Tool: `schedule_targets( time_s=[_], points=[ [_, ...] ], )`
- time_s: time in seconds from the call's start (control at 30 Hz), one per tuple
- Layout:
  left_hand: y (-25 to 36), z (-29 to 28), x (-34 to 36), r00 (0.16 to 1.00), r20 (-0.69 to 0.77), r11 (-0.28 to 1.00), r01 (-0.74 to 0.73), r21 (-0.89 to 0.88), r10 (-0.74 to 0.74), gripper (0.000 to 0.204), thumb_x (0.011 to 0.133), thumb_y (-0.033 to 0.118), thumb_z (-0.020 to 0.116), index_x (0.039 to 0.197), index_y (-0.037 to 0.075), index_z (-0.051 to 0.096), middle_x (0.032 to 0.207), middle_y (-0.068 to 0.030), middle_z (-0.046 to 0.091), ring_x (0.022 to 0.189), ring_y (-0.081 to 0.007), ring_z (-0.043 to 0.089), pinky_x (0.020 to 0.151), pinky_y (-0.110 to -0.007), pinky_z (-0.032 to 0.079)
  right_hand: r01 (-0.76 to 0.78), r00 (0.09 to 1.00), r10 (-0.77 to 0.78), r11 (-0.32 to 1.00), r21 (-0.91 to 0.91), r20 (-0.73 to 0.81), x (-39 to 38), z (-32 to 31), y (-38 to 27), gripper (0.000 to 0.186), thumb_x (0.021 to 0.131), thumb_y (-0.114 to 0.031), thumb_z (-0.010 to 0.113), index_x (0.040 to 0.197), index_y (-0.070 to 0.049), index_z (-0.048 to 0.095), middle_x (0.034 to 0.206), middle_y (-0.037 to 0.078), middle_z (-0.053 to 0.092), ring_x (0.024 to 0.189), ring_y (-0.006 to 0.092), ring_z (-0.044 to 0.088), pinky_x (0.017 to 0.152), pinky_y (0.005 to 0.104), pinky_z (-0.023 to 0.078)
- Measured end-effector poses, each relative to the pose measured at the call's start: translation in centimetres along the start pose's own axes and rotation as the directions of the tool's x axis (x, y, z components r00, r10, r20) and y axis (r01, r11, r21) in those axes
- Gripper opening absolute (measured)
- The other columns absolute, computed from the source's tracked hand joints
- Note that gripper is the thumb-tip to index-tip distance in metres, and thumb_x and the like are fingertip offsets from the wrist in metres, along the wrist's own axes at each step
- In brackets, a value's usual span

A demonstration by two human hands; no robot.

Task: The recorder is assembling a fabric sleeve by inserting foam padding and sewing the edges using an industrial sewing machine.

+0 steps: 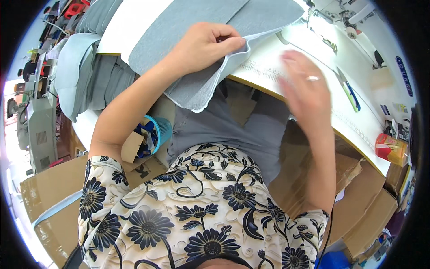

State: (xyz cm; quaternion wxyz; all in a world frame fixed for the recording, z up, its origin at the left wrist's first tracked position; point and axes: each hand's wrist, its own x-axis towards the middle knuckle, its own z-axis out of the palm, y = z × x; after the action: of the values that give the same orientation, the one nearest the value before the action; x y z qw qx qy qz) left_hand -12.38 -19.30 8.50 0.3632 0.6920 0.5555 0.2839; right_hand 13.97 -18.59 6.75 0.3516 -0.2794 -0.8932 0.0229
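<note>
A large grey fabric piece (179,33) with a pale edge lies across the white table (257,67), and its near end folds down over the table's front edge. My left hand (208,47) pinches the folded edge of this fabric between thumb and fingers. To the right, my right hand (307,85) is raised near the table edge, apart from the fabric. It is smeared by motion, with a ring on one finger; I cannot make out anything in it. Part of a sewing machine (351,29) shows at the far right.
Stacked grey fabric pieces (76,67) hang at the left table edge. Green-and-blue-handled scissors (349,94) lie on the right, beyond a printed ruler scale. A red-and-yellow container (390,149) stands at the right end. Below are a blue basket (163,130) and cardboard (58,184).
</note>
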Motion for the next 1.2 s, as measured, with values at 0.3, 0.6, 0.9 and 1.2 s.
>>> schedule_targets(
  time_s=[0.3,0.6,0.9,1.2],
  points=[
    [1.3,1.2,1.6,0.991,0.028,0.982,-0.136,0.133,0.134,0.025,0.087,0.026,0.062,0.086,0.002,0.069,0.068,-0.0131,0.064,0.06,-0.0218,0.059,0.059,-0.035,0.047,0.158,0.985,-0.153,0.986,-0.049,0.083,2.4,2.1,-1.4,0.018,0.074,-0.011,0.061,0.091,-0.003,0.063,0.098,0.007,0.063,0.098,0.0218,0.063,0.087,0.0363,0.05],
    [2.7,1.0,1.9,0.967,0.155,0.926,-0.241,0.292,0.203,0.021,0.087,0.02,0.063,0.084,-0.001,0.063,0.065,-0.0114,0.057,0.058,-0.0167,0.052,0.056,-0.032,0.044,0.192,0.981,-0.192,0.981,-0.001,0.028,1.1,2.0,-1.2,0.013,0.074,-0.011,0.06,0.082,-0.002,0.063,0.101,0.01,0.065,0.103,0.0252,0.061,0.093,0.0373,0.05],
    [3.2,1.4,2.6,0.925,0.258,0.835,-0.368,0.41,0.281,0.024,0.083,0.022,0.063,0.076,0.0,0.059,0.062,-0.0151,0.055,0.057,-0.0302,0.055,0.056,-0.039,0.044,0.18,0.982,-0.181,0.983,0.035,0.059,0.0,2.5,-2.0,0.011,0.076,-0.01,0.062,0.082,-0.001,0.06,0.1,0.014,0.068,0.102,0.0275,0.066,0.098,0.0389,0.05],
    [3.3,1.7,3.1,0.94,0.209,0.806,-0.339,0.486,0.269,0.026,0.087,0.022,0.057,0.076,-0.002,0.057,0.061,-0.0167,0.051,0.054,-0.0308,0.05,0.053,-0.04,0.04,0.128,0.99,-0.126,0.991,-0.036,0.064,0.3,2.0,-2.9,0.009,0.077,-0.009,0.063,0.083,-0.003,0.06,0.097,0.013,0.069,0.101,0.0239,0.067,0.101,0.0392,0.048]
  ],
)
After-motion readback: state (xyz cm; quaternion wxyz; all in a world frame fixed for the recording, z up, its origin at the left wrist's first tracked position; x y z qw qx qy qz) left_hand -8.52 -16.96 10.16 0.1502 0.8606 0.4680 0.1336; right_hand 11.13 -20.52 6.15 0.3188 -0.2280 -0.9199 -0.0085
